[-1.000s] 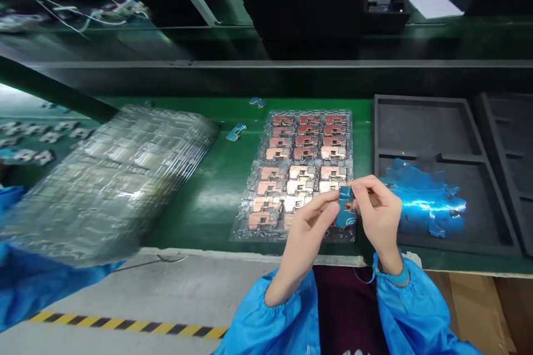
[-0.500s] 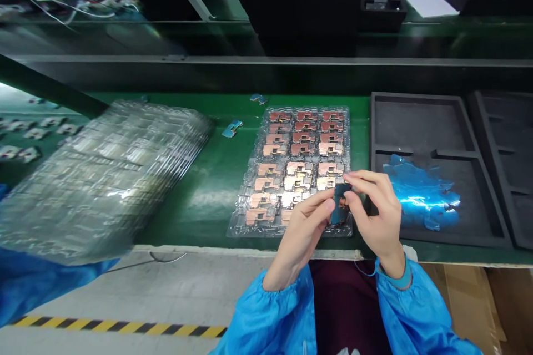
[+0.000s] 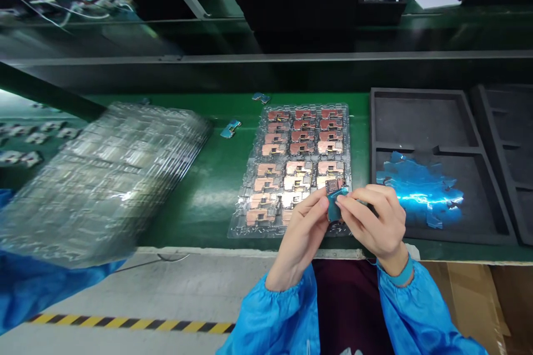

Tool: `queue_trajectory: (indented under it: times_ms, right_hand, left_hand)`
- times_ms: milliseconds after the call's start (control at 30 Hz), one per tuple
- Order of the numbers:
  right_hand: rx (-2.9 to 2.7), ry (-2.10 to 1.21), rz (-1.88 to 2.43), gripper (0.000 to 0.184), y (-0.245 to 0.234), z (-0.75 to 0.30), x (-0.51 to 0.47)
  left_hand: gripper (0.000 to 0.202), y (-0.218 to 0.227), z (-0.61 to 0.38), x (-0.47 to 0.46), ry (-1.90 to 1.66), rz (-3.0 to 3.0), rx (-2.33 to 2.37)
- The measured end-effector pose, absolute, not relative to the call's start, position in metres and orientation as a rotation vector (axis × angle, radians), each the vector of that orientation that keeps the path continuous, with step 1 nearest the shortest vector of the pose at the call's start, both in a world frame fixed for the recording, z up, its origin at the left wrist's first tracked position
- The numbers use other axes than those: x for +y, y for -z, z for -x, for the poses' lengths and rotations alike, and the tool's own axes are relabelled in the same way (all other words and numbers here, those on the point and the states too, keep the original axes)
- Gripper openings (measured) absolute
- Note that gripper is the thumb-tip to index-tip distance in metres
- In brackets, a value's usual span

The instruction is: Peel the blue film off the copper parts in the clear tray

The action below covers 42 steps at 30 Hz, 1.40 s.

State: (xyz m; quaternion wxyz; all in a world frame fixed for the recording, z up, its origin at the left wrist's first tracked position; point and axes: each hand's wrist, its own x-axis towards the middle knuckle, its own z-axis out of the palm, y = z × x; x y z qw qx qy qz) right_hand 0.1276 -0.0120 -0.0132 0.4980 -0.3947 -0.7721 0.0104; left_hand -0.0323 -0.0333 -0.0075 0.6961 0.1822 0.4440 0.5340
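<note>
Above the near right corner of the tray, a small circuit board [image 3: 333,184] is pinched by my left hand [image 3: 303,227]. Its upper part shows bare, brownish copper; a piece of blue film [image 3: 335,206] covers the lower part and looks partly lifted. Thumb and fingers of my right hand [image 3: 377,219] are closed on the edge of that film. Beneath both hands, the clear plastic tray [image 3: 244,227] holds rows of copper-coloured boards [image 3: 302,137]. My fingers hide some of the tray's lower right slots and the board's lower end.
Right of the tray lies a black foam tray [image 3: 420,116] with a pile of peeled blue film [image 3: 420,188]. Two blue-covered boards [image 3: 230,128] rest on the green bench [image 3: 200,194]. At left stands a stack of clear trays [image 3: 100,177], beside another person's blue sleeve [image 3: 50,288].
The blue film has been peeled down from the board's upper part, baring copper. My right hand has shifted down slightly, from the board's upper edge onto the film.
</note>
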Motion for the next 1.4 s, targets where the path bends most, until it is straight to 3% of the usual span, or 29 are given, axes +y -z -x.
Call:
queue_trajectory:
  times_ms: [433,600,700,833,933,1033,1100,1267,1400]
  right_hand:
    - [-2.018,-0.034,0.747,0.02,0.018,-0.137,-0.018]
    - [-1.987,-0.054,0.805,0.028,0.023,-0.143,-0.034]
    - [-1.814,-0.065,0.93,0.024,0.027,-0.152,-0.04]
    - [-1.472,0.163,1.385,0.01,0.035,-0.185,-0.023]
    - [-1.588,0.111,1.747,0.025,0.04,-0.215,-0.006]
    - [-1.666,0.115,1.774,0.033,0.037,-0.218,-0.003]
    - [-1.64,0.008,1.606,0.032,0.028,-0.2,-0.01]
    - [-1.599,-0.75,1.251,0.028,0.009,-0.137,-0.02]
    - [-1.441,-0.988,1.243,0.008,0.014,-0.122,-0.012]
  left_hand:
    - [0.038,0.007,0.031,-0.025,-1.214,-0.267,0.939]
    - [0.02,0.005,0.028,-0.02,-1.306,-0.155,0.9]
    - [0.006,0.004,0.026,-0.018,-1.379,-0.044,0.931]
    - [0.007,0.004,0.028,-0.02,-1.399,-0.045,0.94]
    - [0.014,0.006,0.028,-0.022,-1.396,-0.124,0.924]
    - [0.023,0.009,0.024,-0.024,-1.389,-0.228,0.961]
    - [0.027,0.012,0.021,-0.024,-1.376,-0.316,1.016]
    - [0.029,0.015,0.012,-0.027,-1.346,-0.636,1.215]
    - [0.025,0.013,0.009,-0.031,-1.349,-0.763,1.289]
